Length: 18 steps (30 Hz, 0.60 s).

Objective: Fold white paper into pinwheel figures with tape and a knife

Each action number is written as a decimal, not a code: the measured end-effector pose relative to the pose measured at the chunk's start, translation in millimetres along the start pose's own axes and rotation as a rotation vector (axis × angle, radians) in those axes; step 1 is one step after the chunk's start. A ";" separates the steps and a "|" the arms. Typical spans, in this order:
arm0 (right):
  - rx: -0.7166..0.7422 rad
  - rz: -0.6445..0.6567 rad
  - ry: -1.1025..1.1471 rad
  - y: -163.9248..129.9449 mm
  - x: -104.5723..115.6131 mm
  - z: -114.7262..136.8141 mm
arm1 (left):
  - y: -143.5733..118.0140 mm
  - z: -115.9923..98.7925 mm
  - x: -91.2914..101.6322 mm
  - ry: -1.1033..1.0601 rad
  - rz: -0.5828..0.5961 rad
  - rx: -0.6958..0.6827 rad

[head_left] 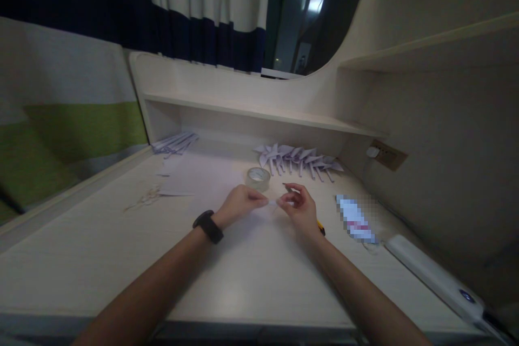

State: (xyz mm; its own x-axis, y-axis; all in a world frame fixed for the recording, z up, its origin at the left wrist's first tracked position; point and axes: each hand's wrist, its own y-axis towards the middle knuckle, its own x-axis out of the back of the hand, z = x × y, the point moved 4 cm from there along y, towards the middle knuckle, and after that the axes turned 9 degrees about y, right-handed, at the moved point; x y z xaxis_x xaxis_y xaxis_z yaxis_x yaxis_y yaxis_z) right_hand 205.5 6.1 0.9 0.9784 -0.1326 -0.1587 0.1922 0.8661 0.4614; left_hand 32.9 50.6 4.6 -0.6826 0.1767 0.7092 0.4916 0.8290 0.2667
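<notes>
Over the middle of the pale desk (121, 259), the left hand (239, 203) and the right hand (298, 206) are meeting, fingertips of both pinching the ends of a small white strip (272, 203), too small to tell whether it is paper or tape. The strip is hanging just above the desktop between the two hands, with the left hand curled into a loose fist and the right hand's fingers bent around its end. A black wristband (208, 226) is sitting on the left wrist. Just behind the hands a roll of clear tape (258, 177) is lying flat, and behind that a row of folded paper pinwheels (300, 159) is lining up under the shelf. White sheets (178, 181) are lying to the left, and a white bar-shaped device (433, 275) is resting at the right edge
</notes>
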 end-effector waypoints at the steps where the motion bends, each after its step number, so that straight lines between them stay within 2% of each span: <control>1: 0.004 -0.007 -0.010 0.0 0.6 -0.3 | -0.1 0.1 -0.2 0.005 -0.005 0.000; 11: -0.079 -0.025 0.011 0.4 2.2 -8.0 | -1.6 -3.1 -0.1 0.073 -0.050 -0.026; 18: -0.024 -0.035 -0.033 -1.4 1.8 -4.1 | -0.7 1.3 -2.9 -0.196 0.033 0.061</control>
State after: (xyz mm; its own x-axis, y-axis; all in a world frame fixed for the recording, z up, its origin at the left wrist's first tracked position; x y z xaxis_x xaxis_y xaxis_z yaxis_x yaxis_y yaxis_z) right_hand 206.7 6.6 -3.7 0.9731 -0.1788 -0.1452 0.2251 0.8720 0.4347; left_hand 33.9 50.1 1.5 -0.7617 0.2991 0.5748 0.4860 0.8505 0.2014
